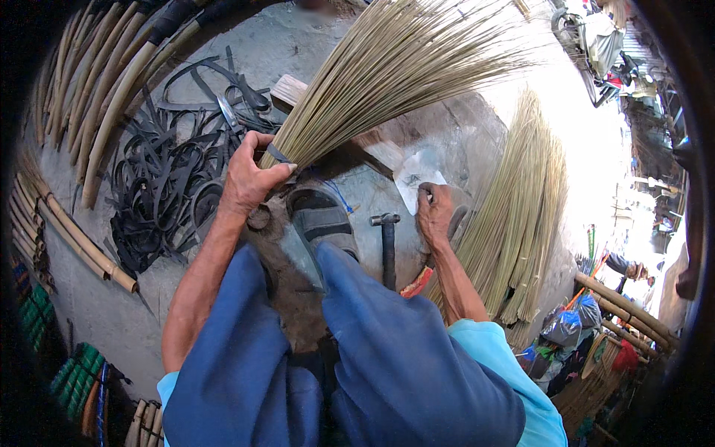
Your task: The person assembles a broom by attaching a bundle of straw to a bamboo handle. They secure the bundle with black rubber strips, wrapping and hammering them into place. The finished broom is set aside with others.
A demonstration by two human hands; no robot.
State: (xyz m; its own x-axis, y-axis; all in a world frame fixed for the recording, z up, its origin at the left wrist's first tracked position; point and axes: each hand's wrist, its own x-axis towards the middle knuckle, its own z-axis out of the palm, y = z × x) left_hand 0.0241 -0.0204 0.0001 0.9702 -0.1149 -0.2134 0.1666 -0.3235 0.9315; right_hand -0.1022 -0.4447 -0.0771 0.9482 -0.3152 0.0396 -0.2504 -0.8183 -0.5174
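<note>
My left hand is closed around the bound base of a bundle of dry broom straw, which fans out up and to the right. A black rubber strip circles the bundle beside my thumb. My right hand is at the lower right edge of a white sheet, fingers curled and pinched together. Small dark bits lie on that sheet; whatever sits between my fingertips is too small to make out. Between my hands, a hammer with a dark handle rests near my sandalled foot.
Black rubber strips lie heaped at left, with scissors on top. Another straw bundle lies at right. Bamboo poles and curved canes line the left side. A wooden block lies behind the held bundle.
</note>
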